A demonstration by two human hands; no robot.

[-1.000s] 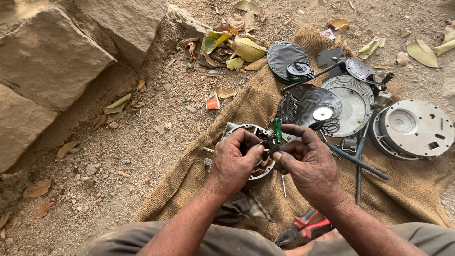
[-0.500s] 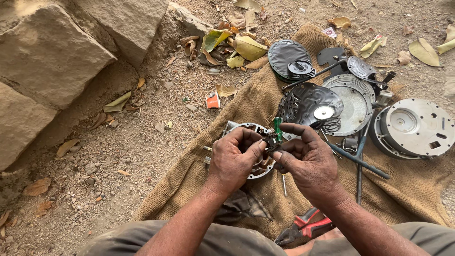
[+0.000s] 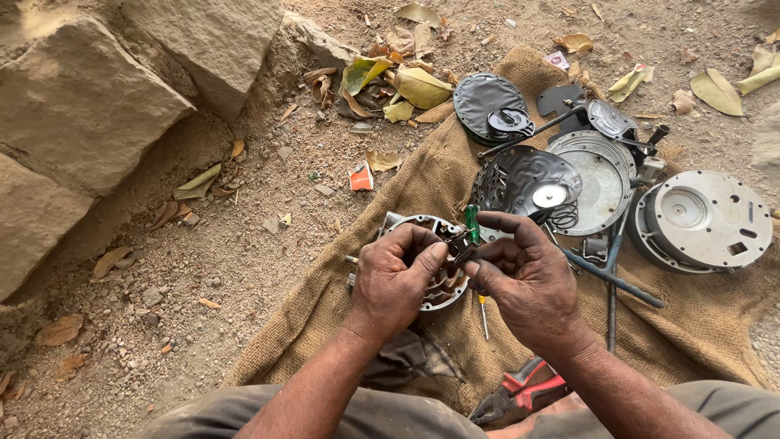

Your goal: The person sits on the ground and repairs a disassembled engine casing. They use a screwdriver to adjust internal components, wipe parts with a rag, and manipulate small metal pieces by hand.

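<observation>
Change: against the earlier views both hands sit almost as they were; the fingers only shifted slightly, so the fiddling goes on in the same spot.
Left hand [image 3: 396,280]: fingers curled tight, pinching the small dark part [image 3: 457,246] from the left.
Right hand [image 3: 528,280]: fingertips closed on the same part, over the round metal housing [image 3: 439,284] on the burlap sack [image 3: 390,325].
Around: green-handled screwdriver [image 3: 472,223] behind the hands, red pliers [image 3: 524,389] near, round cover [image 3: 703,219] far right.
</observation>
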